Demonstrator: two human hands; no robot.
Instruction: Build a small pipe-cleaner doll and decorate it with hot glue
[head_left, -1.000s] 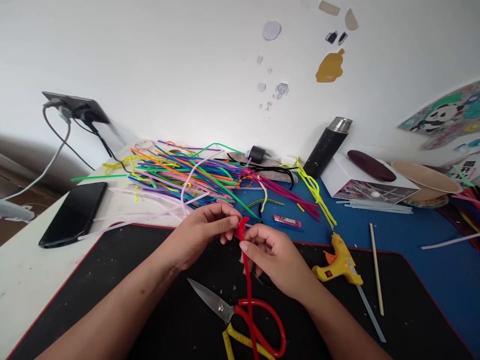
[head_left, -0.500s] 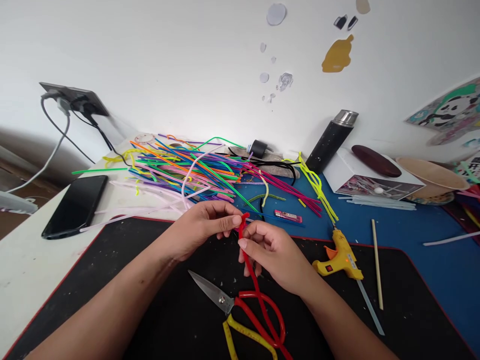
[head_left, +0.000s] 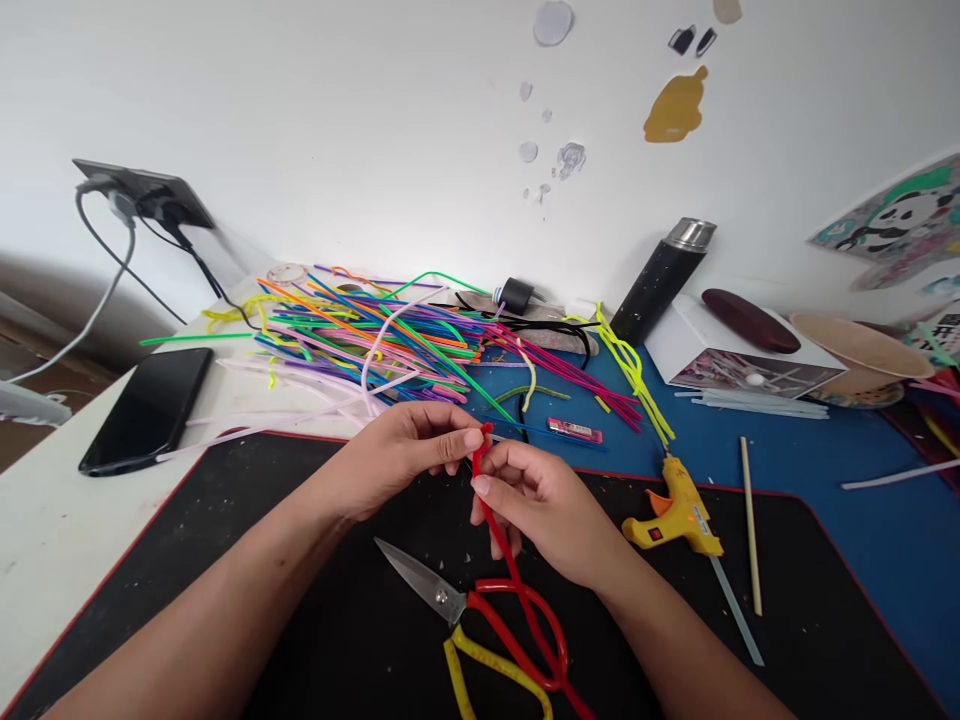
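A red pipe cleaner runs from between my hands down toward the front edge, passing over the scissors. Its upper end is curled into a small bend at my fingertips. My left hand is closed, pinching this bent end between thumb and fingers. Just below and to the right, my right hand pinches the strand with thumb and forefinger. Below the hands, scissors with one red and one yellow handle lie on the black mat, blades pointing to the upper left.
Colourful pipe cleaners lie piled behind my hands. To the right are a yellow glue gun and a wooden stick. A phone lies left; a black thermos leans near a white box.
The lower length of the red pipe cleaner has swung to the right across the scissors' handles. Both hands keep their pinch with only slight shifts. The view has tilted a little downward.
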